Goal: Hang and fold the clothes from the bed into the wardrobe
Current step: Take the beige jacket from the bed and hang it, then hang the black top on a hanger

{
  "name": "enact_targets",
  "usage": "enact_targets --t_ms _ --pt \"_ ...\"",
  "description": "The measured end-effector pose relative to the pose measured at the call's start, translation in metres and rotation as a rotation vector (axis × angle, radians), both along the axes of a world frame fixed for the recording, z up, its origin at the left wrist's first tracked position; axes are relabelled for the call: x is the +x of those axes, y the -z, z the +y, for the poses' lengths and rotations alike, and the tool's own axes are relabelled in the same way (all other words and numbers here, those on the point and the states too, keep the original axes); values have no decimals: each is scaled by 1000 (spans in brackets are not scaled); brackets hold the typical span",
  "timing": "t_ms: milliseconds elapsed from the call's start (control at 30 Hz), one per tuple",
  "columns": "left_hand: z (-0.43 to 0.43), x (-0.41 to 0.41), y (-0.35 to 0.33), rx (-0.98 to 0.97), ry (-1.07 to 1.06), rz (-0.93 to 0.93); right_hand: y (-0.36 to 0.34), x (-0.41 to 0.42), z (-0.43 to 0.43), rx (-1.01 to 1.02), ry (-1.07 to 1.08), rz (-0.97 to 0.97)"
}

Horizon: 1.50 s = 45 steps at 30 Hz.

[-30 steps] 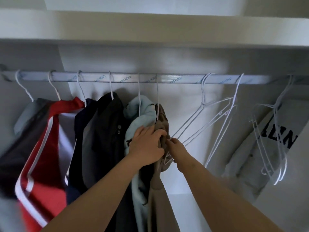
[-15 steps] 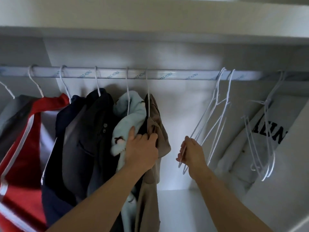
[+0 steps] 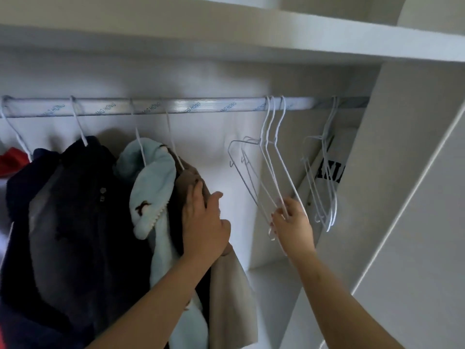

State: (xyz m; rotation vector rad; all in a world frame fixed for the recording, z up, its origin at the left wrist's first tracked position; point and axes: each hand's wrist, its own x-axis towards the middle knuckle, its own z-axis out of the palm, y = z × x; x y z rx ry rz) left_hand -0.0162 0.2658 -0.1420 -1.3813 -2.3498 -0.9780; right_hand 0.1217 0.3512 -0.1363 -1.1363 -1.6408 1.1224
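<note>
A silver rail (image 3: 176,107) runs across the wardrobe. On it hang a dark jacket (image 3: 75,210), a light blue fleece garment (image 3: 153,187) and a beige-brown garment (image 3: 226,293) at the right end of the row. My left hand (image 3: 203,222) presses flat on the beige-brown garment at its shoulder, fingers spread. My right hand (image 3: 293,222) pinches the lower corner of the empty white wire hangers (image 3: 269,170) that hang from the rail to the right.
More empty white hangers (image 3: 324,177) hang at the rail's far right, in front of a white bag with black letters (image 3: 332,172). A red garment (image 3: 10,162) shows at the far left. A white shelf (image 3: 251,39) runs above; a white side panel (image 3: 415,172) stands right.
The view has swung right. My right hand moved from beside the beige-brown garment to the empty hangers and pinched them. My left hand stayed on the garment.
</note>
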Motion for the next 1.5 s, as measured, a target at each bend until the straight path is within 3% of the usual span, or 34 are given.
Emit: enact_targets --t_ms 233,433,833,1033,1300,1500 --pt "-20 23 -4 -66 124 144 6 18 -32 111 152 -169" --pt "-36 70 1 -2 404 272 24 51 -77 70 316 -120" --pt "-102 272 77 -348 1051 -244 108 245 -229 -273 906 42" --pt "-205 418 111 -627 1316 -332 138 368 -371 -416 1210 149" --pt "-337 573 146 -937 1460 -528 163 490 -550 -585 1498 335" --pt "-416 665 159 -1185 1557 -549 181 545 -646 -639 1733 473"
